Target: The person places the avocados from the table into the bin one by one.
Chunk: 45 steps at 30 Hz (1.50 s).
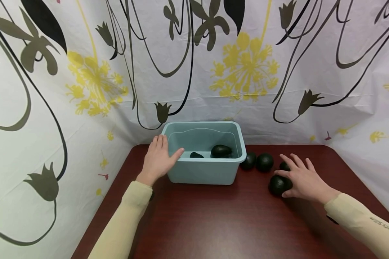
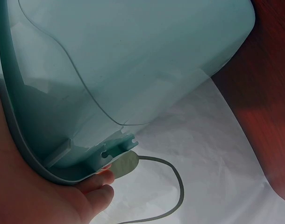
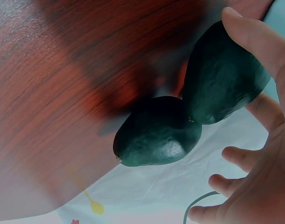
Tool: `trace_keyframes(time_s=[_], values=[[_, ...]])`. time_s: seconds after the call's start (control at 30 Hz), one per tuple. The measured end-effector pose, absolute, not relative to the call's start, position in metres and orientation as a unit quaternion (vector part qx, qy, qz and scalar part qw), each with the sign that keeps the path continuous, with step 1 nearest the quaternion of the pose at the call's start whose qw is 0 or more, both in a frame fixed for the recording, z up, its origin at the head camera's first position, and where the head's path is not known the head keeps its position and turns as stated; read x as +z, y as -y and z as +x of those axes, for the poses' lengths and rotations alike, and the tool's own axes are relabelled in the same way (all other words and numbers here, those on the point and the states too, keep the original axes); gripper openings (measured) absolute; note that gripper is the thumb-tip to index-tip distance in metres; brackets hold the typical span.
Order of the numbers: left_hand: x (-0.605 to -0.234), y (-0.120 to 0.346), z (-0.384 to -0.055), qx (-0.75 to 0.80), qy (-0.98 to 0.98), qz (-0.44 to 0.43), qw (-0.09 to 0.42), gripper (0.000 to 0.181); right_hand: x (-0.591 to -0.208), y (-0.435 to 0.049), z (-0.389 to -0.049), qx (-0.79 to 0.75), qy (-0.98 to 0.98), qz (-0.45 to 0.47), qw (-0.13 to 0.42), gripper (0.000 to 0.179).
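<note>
While the right hand (image 1: 301,181) has its thumb and index finger curved about the near avocado (image 1: 277,186), a good grip asks, I judge, for both to close on its widest part, below the index fingertip, so the smooth skin does not roll out. A second avocado (image 1: 284,166) lies just beyond, under the spread fingers, and in the right wrist view the two seem to touch; lifting straight up before moving sideways should avoid nudging it. Two more avocados (image 1: 264,162) sit side by side to the left of these fingers, next to the bin (image 1: 202,173), so a low sweep leftward could knock them.

The right hand reaches in palm down from the right, wrist low over the counter (image 1: 214,219); its other three fingers stand apart, off the held avocado. How firmly thumb and index press cannot be told.

The left hand (image 1: 157,158) lies along the bin's left rim, its fingers nearly straight and close together, thumb spread out over the near corner; light contact there would steady the bin. To the right of that thumb, inside the bin, are a large avocado (image 1: 221,151) and a partly hidden dark piece (image 1: 196,155).
</note>
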State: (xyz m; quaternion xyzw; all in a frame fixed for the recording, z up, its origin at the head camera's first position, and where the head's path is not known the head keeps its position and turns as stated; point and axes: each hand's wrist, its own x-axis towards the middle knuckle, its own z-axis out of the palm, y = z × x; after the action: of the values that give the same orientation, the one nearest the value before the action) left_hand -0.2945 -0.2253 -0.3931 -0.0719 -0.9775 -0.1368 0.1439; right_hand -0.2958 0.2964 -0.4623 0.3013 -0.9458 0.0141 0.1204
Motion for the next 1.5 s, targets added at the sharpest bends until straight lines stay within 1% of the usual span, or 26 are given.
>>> trace_keyframes(time_s=[0.47,0.7,1.1,1.5], values=[[-0.394,0.226,-0.295,-0.135,0.978,-0.073,0.143,0.108,-0.454,-0.296,-0.293,0.012,0.947,0.297,0.119,0.079],[-0.395,0.227,-0.296,-0.13,0.977,-0.073,0.15,0.109,-0.452,-0.296,-0.294,0.01,0.945,0.299,0.132,0.079],[-0.394,0.226,-0.294,-0.133,0.978,-0.073,0.143,0.108,-0.447,-0.298,-0.294,0.02,0.941,0.301,0.154,0.08],[-0.392,0.225,-0.293,-0.132,0.978,-0.074,0.146,0.106,-0.437,-0.296,-0.291,0.03,0.941,0.29,0.17,0.077]])
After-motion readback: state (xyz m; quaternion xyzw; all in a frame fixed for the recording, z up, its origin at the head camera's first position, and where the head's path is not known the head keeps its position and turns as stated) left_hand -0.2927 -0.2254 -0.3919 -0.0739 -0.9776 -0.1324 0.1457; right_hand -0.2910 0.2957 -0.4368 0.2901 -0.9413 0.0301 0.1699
